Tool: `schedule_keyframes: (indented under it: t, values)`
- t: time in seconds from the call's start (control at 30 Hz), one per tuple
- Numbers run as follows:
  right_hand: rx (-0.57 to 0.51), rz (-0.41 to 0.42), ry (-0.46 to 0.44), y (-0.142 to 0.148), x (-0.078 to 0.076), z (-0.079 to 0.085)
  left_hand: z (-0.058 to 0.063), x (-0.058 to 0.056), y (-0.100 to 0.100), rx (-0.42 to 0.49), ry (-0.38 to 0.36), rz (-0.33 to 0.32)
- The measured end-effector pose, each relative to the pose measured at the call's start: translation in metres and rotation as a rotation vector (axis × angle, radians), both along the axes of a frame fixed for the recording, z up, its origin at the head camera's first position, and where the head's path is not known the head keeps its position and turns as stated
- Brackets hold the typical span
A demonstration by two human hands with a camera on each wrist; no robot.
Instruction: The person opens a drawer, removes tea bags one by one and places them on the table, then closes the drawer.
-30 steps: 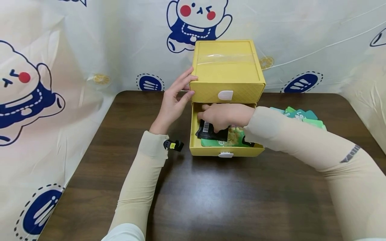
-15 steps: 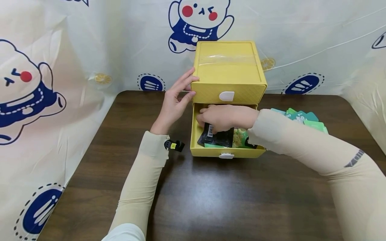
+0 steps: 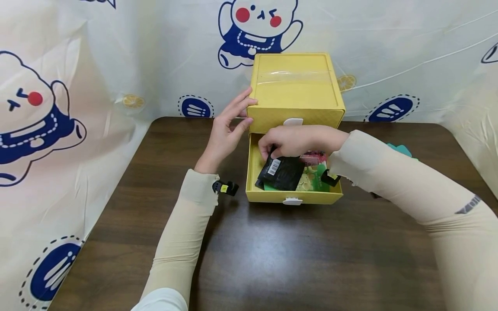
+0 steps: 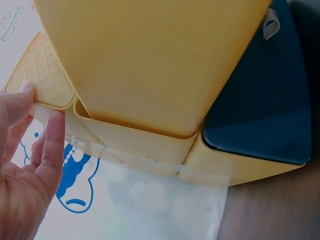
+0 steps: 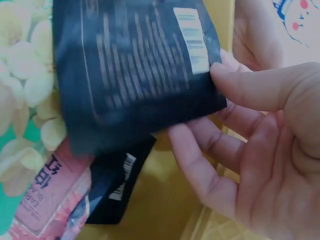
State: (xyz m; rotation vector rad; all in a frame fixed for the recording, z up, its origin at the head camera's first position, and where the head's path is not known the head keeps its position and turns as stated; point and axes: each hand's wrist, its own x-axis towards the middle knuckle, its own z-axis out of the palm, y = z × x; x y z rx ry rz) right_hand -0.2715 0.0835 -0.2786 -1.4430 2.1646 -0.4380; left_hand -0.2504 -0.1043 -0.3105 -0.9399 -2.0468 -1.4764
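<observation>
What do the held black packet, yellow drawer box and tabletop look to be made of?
Held black packet: likely plastic or foil film, satin; thin flat edges, faint sheen. Yellow drawer box: probably molded plastic, satin; smooth walls, embossed lattice front. Tabletop: wood or wood-look laminate, fairly glossy; streaky grain, bright reflection.

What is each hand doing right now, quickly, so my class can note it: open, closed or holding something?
Left hand: open, touching the yellow drawer box.
Right hand: closed, pinching a black packet.
</observation>
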Motion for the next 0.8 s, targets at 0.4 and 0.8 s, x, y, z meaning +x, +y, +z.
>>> schedule_keyframes:
  t: [0.4, 0.8]
  values:
    - [-0.132, -0.101, -0.041, 0.021, 0.014, 0.031, -0.001, 0.000, 0.001, -0.001, 0.003, 0.011]
    - [-0.224, -0.386, -0.121, 0.070, 0.028, 0.053, 0.001, 0.004, 0.002, -0.019, -0.084, 0.034]
